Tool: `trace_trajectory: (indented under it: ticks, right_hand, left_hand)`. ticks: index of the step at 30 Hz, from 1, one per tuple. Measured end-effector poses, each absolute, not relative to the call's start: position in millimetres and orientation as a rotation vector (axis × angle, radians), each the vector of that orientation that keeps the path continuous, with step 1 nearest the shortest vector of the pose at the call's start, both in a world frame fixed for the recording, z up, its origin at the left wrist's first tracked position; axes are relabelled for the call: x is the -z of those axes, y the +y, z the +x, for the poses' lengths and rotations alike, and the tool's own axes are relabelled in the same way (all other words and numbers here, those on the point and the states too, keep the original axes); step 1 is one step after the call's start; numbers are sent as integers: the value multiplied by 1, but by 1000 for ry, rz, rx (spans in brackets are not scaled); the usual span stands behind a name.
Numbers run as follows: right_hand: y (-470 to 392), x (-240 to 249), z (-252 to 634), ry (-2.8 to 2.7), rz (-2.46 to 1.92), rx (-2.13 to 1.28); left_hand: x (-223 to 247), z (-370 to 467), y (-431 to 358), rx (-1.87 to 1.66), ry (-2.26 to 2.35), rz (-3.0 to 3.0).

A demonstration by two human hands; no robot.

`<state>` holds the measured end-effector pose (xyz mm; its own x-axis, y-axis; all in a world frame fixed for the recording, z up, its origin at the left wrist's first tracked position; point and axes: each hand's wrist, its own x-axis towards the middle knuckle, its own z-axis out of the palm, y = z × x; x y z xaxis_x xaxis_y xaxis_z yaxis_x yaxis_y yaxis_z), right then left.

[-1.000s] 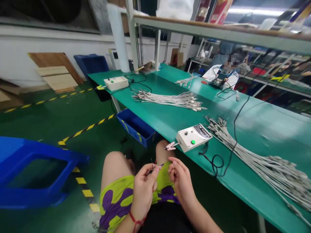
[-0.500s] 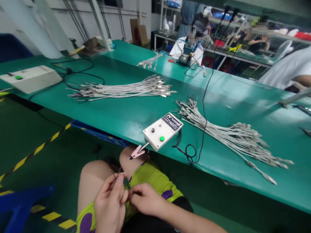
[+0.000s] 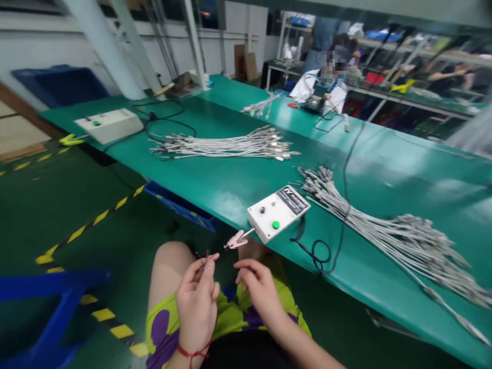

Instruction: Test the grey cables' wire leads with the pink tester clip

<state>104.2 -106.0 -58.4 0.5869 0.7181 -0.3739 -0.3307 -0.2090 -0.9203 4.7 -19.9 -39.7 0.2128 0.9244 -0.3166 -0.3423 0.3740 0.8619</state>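
My left hand (image 3: 198,300) hovers over my lap, pinching the thin stripped end of a small cable (image 3: 208,258) between thumb and fingertips. My right hand (image 3: 257,289) is just to its right, fingers loosely curled and apart from the wire, holding nothing that I can see. Slightly above both hands a pink clip (image 3: 236,239) sticks out from a white tester box (image 3: 279,212) with a green button, which sits at the front edge of the green table (image 3: 226,182).
Grey cable bundles lie on the table: one at the right (image 3: 403,238), one in the middle (image 3: 226,146). A black cord (image 3: 319,253) coils beside the box. A second white box (image 3: 108,124) sits far left. Blue bins (image 3: 46,312) stand on the floor. A person (image 3: 326,84) works at the far end.
The view has swung back to the left. My right hand has drawn away from my left hand, which has lifted the wire end closer to the pink clip.
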Motion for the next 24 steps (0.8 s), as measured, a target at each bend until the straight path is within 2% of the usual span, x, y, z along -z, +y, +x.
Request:
trace_trajectory:
  ticks: [2, 6, 10, 17, 24]
  right_hand:
    - [-103, 42, 110, -333, -1479, -975]
    - [-101, 2, 113, -255, -1273, -1198]
    - [-93, -20, 113, -155, -1233, -1264]
    - [-62, -15, 127, -59, -1180, -1322]
    - [-59, -1, 124, 154, -1213, -1007]
  left_hand:
    - [43, 7, -16, -1005, 981, 733]
    - [45, 6, -12, -967, 1005, 699]
    - [37, 5, -13, -888, 997, 683]
    - [22, 11, -3, -849, 1007, 733]
    - [25, 12, -1, -847, 978, 778]
